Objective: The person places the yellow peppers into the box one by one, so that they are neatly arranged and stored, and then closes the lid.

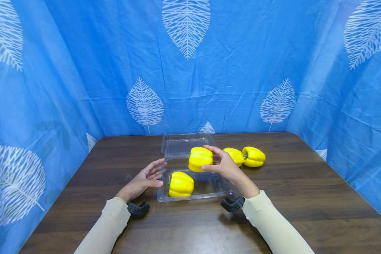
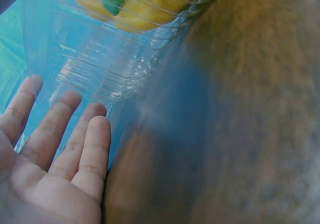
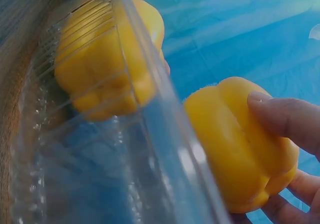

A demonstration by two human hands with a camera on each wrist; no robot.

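Pepper [image 1: 200, 159] sits pinched in our right hand [image 1: 224, 165] above the clear tray [image 1: 209, 193]; our left hand [image 1: 147, 177], open, steadies its wall beside the boxed pepper [image 1: 180, 184]; we should lower it gently into the free space

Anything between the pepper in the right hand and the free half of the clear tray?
Nothing visible. The right hand holds the pepper above the open tray. One pepper fills the tray's left side; the right side is bare. The left hand rests open beside the tray's left edge, outside it.
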